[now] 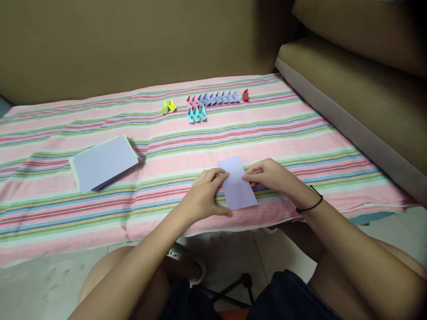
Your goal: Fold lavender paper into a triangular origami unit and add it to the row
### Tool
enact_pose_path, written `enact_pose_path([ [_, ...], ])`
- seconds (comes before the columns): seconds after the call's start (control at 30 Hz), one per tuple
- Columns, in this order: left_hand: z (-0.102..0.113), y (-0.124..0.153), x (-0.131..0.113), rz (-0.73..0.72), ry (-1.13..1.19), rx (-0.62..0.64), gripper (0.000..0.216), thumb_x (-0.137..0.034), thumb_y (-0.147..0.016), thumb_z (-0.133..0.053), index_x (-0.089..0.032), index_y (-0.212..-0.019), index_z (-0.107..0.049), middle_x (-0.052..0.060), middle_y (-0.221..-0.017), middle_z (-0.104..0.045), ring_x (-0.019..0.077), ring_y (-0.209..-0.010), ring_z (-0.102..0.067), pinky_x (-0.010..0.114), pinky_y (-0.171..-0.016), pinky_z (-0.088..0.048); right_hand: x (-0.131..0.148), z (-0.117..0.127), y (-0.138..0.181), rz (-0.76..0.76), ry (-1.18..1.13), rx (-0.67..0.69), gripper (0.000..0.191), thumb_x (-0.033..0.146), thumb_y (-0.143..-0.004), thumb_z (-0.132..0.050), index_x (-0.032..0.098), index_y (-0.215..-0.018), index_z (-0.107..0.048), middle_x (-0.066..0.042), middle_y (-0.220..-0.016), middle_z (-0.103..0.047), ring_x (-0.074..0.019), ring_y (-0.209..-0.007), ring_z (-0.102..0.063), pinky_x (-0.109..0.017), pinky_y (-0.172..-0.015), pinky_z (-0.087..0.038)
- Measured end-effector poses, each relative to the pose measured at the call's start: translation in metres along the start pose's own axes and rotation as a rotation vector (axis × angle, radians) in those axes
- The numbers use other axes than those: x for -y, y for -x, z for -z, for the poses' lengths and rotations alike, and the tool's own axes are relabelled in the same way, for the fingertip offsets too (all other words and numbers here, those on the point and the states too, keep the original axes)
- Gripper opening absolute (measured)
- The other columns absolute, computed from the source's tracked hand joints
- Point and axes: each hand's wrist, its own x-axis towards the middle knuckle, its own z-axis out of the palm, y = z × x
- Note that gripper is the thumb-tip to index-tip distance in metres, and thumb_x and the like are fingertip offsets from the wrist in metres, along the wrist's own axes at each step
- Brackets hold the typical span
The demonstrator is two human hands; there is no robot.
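A lilac sheet of paper (pixel 238 189) lies near the front edge of the striped cloth, between my two hands. My left hand (pixel 208 193) is at its left side: the fingertips touch the upper left edge, and the thumb is spread away towards the lower left corner. On the opposite side, my right hand (pixel 262 173) pinches the paper's right edge between thumb and curled fingers. The undersides of the right fingers are partly hidden.
Striped cloth (pixel 173 151) covers the surface. To the left lies a stack of paper (pixel 105 160). Farther back stand folded paper pieces: yellow (pixel 169 106), teal (pixel 196 115), a pink and lilac row (pixel 218 98), and red (pixel 246 95). Brown cushions (pixel 350 89) border the right.
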Motion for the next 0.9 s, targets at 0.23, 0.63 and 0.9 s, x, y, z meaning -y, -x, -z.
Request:
enact_pose_path([
  [0.23, -0.001, 0.007, -0.01, 0.073, 0.06, -0.104, 0.029, -0.036, -0.086, -0.055, -0.02, -0.107, -0.068, 0.011, -0.121, -0.057, 0.0244, -0.11, -0.054, 0.038, -0.094, -0.043, 0.007, 0.0, 0.005, 0.007, 0.042, -0.021, 0.015, 0.029, -0.064, -0.07, 0.016, -0.058, -0.069, -0.004, -0.056, -0.065, -0.0155, -0.054, -0.059, -0.025, -0.049, -0.044],
  [0.63, -0.012, 0.007, -0.024, 0.256, -0.374, -0.102, 0.035, -0.038, -0.085, -0.055, -0.019, -0.115, -0.06, 0.009, -0.089, -0.071, 0.0256, -0.078, -0.065, 0.032, -0.061, -0.04, 0.004, -0.001, 0.003, -0.042, -0.049, 0.02, 0.014, 0.028, -0.066, -0.07, 0.014, -0.062, -0.069, -0.004, -0.059, -0.065, -0.0137, -0.054, -0.058, -0.025, -0.053, -0.047],
  [0.9, 0.005, -0.008, -0.027, 0.392, -0.37, 0.05, 0.053, -0.044, -0.078, -0.062, -0.024, -0.126, -0.052, 0.005, -0.086, -0.072, 0.0276, -0.081, -0.066, 0.03, -0.057, -0.039, 0.014, -0.002, 0.006, -0.085, -0.054, 0.006, 0.01, 0.023, -0.064, -0.071, 0.015, -0.058, -0.068, -0.001, -0.053, -0.063, -0.0116, -0.051, -0.056, -0.022, -0.05, -0.045],
])
